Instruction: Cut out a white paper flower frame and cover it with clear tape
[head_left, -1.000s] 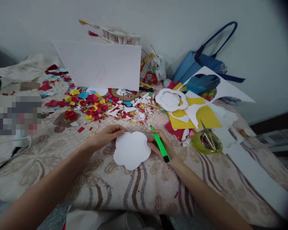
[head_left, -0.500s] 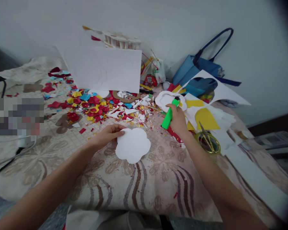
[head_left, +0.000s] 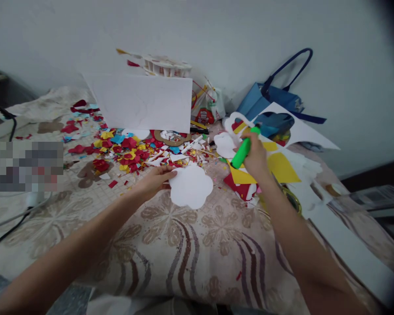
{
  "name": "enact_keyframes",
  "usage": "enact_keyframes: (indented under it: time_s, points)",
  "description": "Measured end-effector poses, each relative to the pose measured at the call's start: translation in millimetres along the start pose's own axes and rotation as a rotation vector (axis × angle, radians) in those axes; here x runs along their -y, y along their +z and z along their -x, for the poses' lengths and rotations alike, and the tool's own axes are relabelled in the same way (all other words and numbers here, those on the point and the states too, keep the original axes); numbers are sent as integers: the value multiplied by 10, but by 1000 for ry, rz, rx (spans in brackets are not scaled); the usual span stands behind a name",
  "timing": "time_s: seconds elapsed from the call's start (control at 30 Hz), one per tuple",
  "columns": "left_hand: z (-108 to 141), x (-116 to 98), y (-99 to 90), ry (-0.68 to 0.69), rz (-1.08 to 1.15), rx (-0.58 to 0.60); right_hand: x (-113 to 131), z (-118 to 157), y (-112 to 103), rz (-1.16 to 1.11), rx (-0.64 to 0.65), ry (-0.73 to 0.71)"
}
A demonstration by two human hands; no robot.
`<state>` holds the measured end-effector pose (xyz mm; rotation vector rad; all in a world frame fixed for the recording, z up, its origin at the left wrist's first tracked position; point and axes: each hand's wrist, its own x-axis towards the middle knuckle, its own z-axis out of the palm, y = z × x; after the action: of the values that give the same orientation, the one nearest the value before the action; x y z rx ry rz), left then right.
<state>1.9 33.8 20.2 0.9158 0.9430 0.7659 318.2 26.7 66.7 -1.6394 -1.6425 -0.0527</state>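
My left hand (head_left: 160, 177) pinches the left edge of a white scalloped, flower-shaped paper cutout (head_left: 191, 187), held over the patterned cloth. Closed in my right hand (head_left: 255, 155) is a thick bright green stick-shaped tool (head_left: 241, 153) with dark ends; its exact kind is unclear. The fingers of that hand also appear to grip a white scalloped paper ring (head_left: 230, 122), tilted up from the pile. Just below the ring lies another white flower-shaped cutout (head_left: 223, 145). Yellow paper (head_left: 284, 167) lies by my right wrist, and gold-handled scissors (head_left: 292, 199) are partly hidden behind the forearm.
Red, yellow, blue and white paper scraps (head_left: 128, 151) cover the back left. Behind them stands a white sheet (head_left: 147, 103). A blue bag (head_left: 254, 98) leans on the wall, near a white sheet with a cut-out hole (head_left: 315, 131). Cables (head_left: 19, 216) run at left.
My right hand has moved slightly right with the green tool, and the white ring has tilted up, uncovering a white cutout. My left hand has shifted the flower cutout right and slightly away.
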Motion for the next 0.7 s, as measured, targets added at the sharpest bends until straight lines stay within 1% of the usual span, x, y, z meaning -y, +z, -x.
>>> enact_keyframes:
  time_s: [0.07, 0.13, 0.2, 0.27, 0.33, 0.4, 0.43, 0.5, 0.57, 0.6, 0.67, 0.7]
  points:
    - [-130, -58, 148, 9, 9, 8, 97, 8, -258, -55, -139, -50]
    - [-310, -118, 349, 28, 17, 17, 193, 54, -488, -128, -228, -105]
    - [-528, -186, 594, 45, 24, 27, 275, 127, -661, -197, -279, -148]
    - [-756, -265, 853, 80, 29, 46, 337, 219, -770, -238, -309, -183]
    - [-954, -347, 1078, 143, 35, 55, 378, 327, -823, -254, -314, -199]
    - [-1081, -412, 1222, 211, 35, 40, 397, 454, -830, -259, -304, -198]
    - [-1108, -432, 1253, 238, 33, 29, 399, 524, -816, -259, -292, -193]
    - [-1089, -436, 1230, 271, 20, 21, 395, 681, -755, -254, -234, -186]
    - [-986, -401, 1106, 261, 0, 56, 394, 851, -650, -255, -116, -227]
    - [-911, -374, 1013, 227, -1, 112, 400, 936, -583, -244, -29, -272]
    - [-736, -318, 782, 149, 1, 178, 427, 1097, -433, -180, 144, -371]
    - [-642, -292, 651, 89, 9, 240, 447, 1169, -355, -138, 236, -435]
